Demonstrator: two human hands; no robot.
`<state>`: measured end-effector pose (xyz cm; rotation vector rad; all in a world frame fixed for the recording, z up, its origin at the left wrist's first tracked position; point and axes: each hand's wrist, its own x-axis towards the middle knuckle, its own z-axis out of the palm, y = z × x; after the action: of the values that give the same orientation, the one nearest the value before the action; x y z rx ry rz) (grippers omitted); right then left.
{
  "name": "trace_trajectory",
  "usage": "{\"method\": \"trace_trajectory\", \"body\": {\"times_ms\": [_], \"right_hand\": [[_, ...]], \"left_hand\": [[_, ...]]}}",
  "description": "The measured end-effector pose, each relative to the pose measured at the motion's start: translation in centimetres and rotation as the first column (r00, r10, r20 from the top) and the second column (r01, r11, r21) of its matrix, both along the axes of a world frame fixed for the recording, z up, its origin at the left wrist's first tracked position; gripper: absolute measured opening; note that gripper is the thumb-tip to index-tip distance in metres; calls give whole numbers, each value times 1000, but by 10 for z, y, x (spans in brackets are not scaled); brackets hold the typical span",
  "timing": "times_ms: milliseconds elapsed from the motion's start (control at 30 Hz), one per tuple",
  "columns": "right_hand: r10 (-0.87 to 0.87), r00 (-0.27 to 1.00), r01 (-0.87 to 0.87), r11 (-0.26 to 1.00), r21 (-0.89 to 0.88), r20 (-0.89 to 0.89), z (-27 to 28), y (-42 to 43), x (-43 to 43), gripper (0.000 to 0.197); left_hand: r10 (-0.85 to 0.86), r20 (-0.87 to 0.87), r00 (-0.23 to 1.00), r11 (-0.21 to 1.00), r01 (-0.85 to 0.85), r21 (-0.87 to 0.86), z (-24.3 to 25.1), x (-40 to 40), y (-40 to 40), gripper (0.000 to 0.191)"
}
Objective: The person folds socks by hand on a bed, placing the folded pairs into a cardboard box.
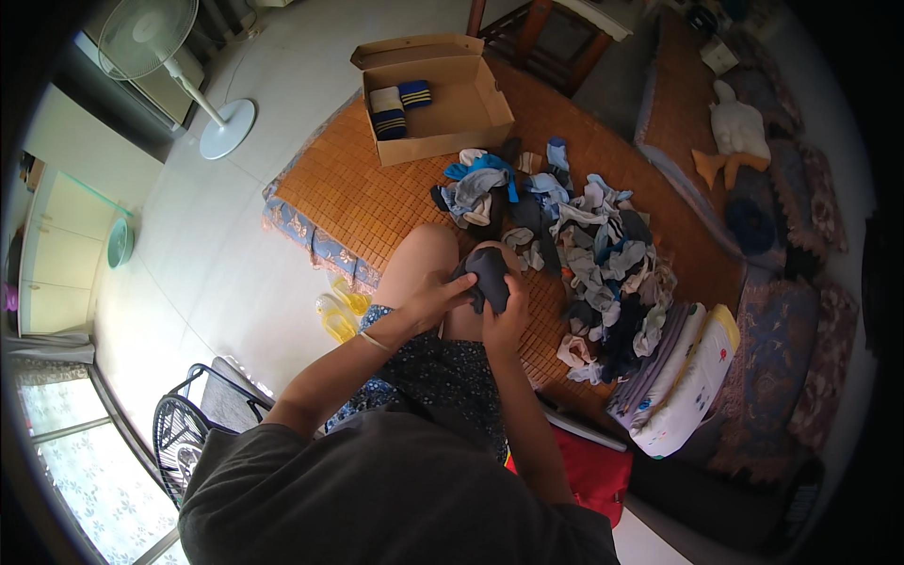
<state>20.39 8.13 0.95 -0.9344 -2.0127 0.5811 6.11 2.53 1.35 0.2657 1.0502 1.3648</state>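
Note:
Both of my hands hold a dark grey sock [489,272], bunched up above my knees. My left hand [441,296] grips its left side, with the thumb on top. My right hand [507,311] closes around its right side. Just beyond my knees, a heap of loose socks [600,240] in grey, white, blue and black spreads over the woven mat [339,191]. Behind the heap stands an open cardboard box [452,145]. Inside, against its left part, lie several folded navy socks with yellow stripes [415,94] and a whitish piece.
Folded bedding [688,385] lies at the right edge of the mat, near a red bag [593,466]. Yellow slippers [339,318] are on the floor to the left. A standing fan [227,127] and a wooden chair [537,42] stand further back. A plush toy [740,131] rests on the right.

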Motion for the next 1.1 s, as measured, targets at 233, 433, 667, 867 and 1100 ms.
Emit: {"method": "trace_trajectory", "body": {"times_ms": [233, 433, 667, 867, 1100], "right_hand": [[219, 976, -220, 974, 62, 16, 13, -12, -2, 46], [346, 929, -368, 901, -228, -130, 21, -17, 8, 40], [-125, 873, -438, 226, -870, -471, 12, 9, 15, 51], [-130, 786, -615, -81, -784, -604, 19, 20, 17, 49], [-337, 675, -689, 28, -724, -656, -2, 18, 32, 51]], "left_hand": [[64, -151, 986, 985, -38, 169, 25, 2, -1, 59], [160, -687, 709, 977, -16, 211, 24, -6, -4, 58], [265, -963, 38, 917, 299, 264, 36, -4, -11, 62], [370, -909, -193, 767, 615, 181, 32, 2, -18, 50], [177, -850, 496, 918, 228, 324, 4, 4, -10, 66]]}}
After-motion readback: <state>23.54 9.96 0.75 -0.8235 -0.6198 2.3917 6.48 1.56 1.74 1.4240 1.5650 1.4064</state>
